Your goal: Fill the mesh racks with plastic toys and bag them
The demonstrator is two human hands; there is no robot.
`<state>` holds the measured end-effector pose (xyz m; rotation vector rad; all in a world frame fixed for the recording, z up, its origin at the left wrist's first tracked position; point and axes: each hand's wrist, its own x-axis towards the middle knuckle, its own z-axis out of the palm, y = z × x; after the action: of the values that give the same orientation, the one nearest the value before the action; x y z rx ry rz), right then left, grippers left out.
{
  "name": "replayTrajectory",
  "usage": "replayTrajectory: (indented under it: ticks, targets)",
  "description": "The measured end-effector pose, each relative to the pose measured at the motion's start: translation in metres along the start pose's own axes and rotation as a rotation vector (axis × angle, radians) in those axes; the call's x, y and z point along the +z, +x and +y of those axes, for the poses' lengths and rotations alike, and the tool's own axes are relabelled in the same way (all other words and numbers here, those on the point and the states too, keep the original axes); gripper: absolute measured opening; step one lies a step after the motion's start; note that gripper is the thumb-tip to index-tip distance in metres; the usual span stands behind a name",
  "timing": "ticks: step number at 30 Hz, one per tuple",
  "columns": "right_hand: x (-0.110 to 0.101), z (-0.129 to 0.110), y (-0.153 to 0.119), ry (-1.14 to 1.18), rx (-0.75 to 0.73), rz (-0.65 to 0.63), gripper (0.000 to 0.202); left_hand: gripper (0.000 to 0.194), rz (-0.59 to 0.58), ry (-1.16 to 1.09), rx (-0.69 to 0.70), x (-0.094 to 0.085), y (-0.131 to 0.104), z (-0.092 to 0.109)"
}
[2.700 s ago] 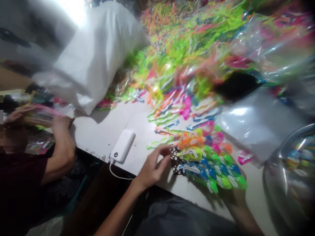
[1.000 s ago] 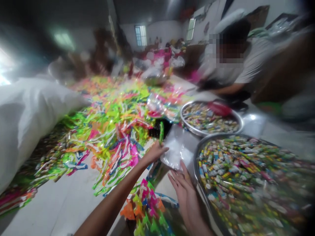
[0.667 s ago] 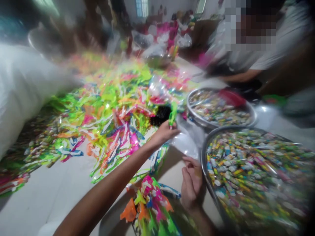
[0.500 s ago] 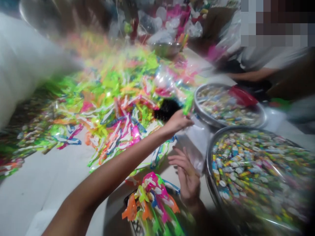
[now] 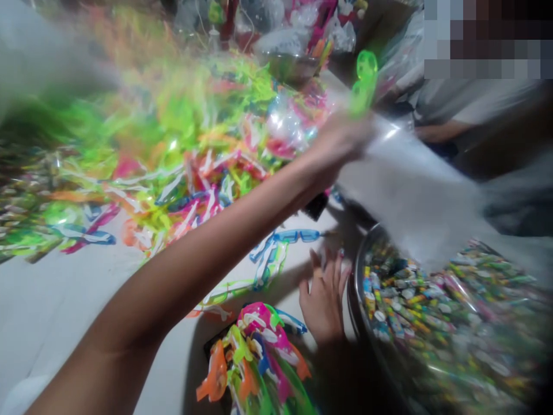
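My left hand (image 5: 345,138), blurred, is raised above the middle of the table with its fingers closed. A bright green plastic piece (image 5: 364,80) sticks up from it. A clear plastic bag (image 5: 401,184) hangs from the same hand, over the round pan's rim. My right hand (image 5: 324,300) lies palm down on the table beside the pan, fingers apart. Blue plastic glasses (image 5: 298,236) lie just beyond its fingertips. Near my body, a bunch of pink, orange and green plastic pieces (image 5: 263,351) rests on a dark holder, left of my right hand.
A large heap of neon plastic pieces (image 5: 185,127) spreads over the table's left and back. The round metal pan (image 5: 359,288) on the right holds many small colourful wrapped tubes. At the back stands a metal bowl (image 5: 289,68). Another person's forearm (image 5: 444,131) shows at upper right.
My left hand has moved up and right with the green piece, and the plastic bag is now lifted with it. My right hand has turned palm down onto the table. The view has shifted slightly.
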<state>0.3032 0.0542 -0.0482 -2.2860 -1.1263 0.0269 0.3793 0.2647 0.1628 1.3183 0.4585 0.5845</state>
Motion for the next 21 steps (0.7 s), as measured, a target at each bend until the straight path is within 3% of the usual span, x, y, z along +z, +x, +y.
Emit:
replayTrajectory:
  ticks: [3,8,12,14,17,19,21]
  targets:
    - [-0.001,0.000,0.012,0.038,0.038,0.069,0.062,0.057,-0.018,0.011,0.079,0.001,0.012,0.012]
    - [0.000,0.004,0.046,0.041,-0.011,0.197,0.056,0.063,-0.155,0.046,0.009,0.002,0.018,0.016]
    - [0.019,0.016,0.060,0.102,-0.096,0.222,0.052,0.064,-0.045,-0.026,0.117,0.006,0.013,0.013]
    - [0.027,0.014,0.058,0.117,-0.164,0.195,0.052,0.055,-0.061,-0.008,0.126,0.008,0.012,0.004]
    - [0.030,-0.004,0.044,0.133,-0.290,0.145,0.051,0.028,-0.176,-0.049,0.179,0.009,0.008,-0.022]
    - [0.028,-0.020,0.031,0.167,-0.361,0.060,0.051,0.035,-0.245,-0.170,0.214,0.009,-0.001,-0.046]
    - [0.027,-0.032,0.020,0.218,-0.390,-0.048,0.052,0.044,-0.232,-0.267,0.189,0.007,-0.015,-0.070]
